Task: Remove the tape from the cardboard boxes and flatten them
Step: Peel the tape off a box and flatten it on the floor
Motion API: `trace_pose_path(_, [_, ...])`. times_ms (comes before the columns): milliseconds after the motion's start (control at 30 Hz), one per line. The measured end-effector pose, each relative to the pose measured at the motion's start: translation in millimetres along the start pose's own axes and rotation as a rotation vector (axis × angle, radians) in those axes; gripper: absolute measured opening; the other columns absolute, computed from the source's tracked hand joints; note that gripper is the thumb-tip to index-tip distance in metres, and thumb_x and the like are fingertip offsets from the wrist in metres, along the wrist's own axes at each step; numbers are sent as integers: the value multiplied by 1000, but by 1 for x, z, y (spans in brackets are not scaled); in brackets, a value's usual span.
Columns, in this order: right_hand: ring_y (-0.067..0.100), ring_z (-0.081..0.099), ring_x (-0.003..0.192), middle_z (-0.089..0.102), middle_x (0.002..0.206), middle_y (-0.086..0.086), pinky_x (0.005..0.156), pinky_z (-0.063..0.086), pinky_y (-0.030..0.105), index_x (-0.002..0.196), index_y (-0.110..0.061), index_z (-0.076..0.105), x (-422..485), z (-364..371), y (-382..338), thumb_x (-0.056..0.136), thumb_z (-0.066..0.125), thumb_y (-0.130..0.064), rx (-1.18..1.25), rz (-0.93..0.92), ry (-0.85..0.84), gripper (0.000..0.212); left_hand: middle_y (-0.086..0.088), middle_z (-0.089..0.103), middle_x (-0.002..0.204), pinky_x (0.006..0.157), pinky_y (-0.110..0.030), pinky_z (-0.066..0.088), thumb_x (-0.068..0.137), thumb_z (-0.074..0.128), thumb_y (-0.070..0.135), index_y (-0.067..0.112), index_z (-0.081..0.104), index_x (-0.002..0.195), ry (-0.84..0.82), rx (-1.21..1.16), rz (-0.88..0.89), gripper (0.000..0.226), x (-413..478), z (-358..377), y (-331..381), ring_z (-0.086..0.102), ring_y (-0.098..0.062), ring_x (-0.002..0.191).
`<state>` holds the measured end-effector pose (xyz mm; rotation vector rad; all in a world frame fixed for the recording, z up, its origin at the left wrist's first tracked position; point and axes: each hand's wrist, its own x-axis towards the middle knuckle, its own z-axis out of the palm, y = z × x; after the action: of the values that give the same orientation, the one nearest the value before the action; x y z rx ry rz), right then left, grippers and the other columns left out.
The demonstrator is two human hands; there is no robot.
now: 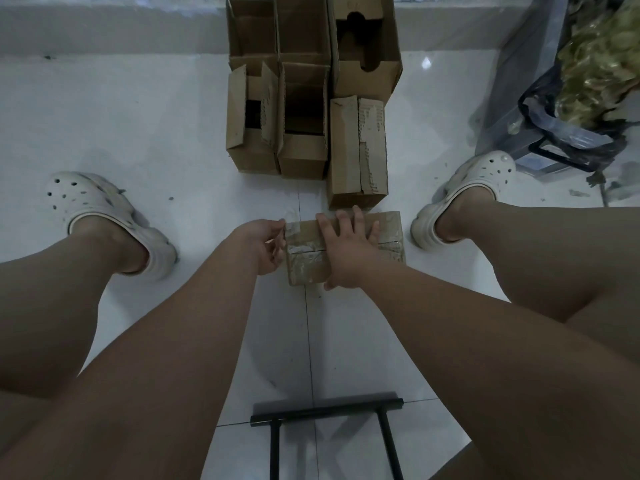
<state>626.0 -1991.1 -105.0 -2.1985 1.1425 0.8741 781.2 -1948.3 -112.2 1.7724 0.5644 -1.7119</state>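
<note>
A small taped cardboard box (pixel 388 233) lies on the white tile floor between my feet. Clear tape (pixel 304 249) covers its top and left end. My right hand (pixel 346 251) rests flat on the box top with fingers spread, holding it down. My left hand (pixel 265 245) is at the box's left end, its fingertips pinching the tape edge at the upper left corner. Several other cardboard boxes (pixel 304 98) stand in a cluster farther ahead, most with flaps open.
My feet in white clogs (pixel 100 209) (pixel 464 192) flank the box. A black metal frame (pixel 329 427) sits near me on the floor. A clear bag with greenish stuff (pixel 588 81) stands at the right. A low ledge runs along the back.
</note>
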Motion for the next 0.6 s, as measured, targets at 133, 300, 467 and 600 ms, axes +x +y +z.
trace_pose_path(133, [43,-22,144,-10,159,14,111,-7,66,153,-25,-13,3,0,-1,73,82,-37,8,-4,5,124,1,51,37,36,-10,36,91,61,17,12,58,71,18,-104,-64,21,4,-4,-3,46,-4,30])
trace_pose_path(300, [42,-21,144,-9,159,14,111,-7,66,153,-25,-12,3,4,-2,73,83,-38,32,8,21,125,1,45,30,29,-10,31,93,58,12,7,53,61,70,-191,-12,33,-1,7,-5,38,-5,21])
trace_pose_path(467, [43,-21,144,-8,159,14,111,-7,67,153,-25,-10,4,4,-3,72,83,-37,36,9,22,124,0,49,31,28,-9,33,97,54,16,7,56,69,47,-412,-8,29,-7,13,-14,43,-7,21])
trace_pose_path(600, [43,-22,144,-8,159,14,111,-7,67,152,-25,-11,5,4,-4,72,83,-37,33,12,18,125,0,56,39,33,-18,40,98,51,23,12,61,76,-6,-507,1,26,-8,13,-19,50,-10,26])
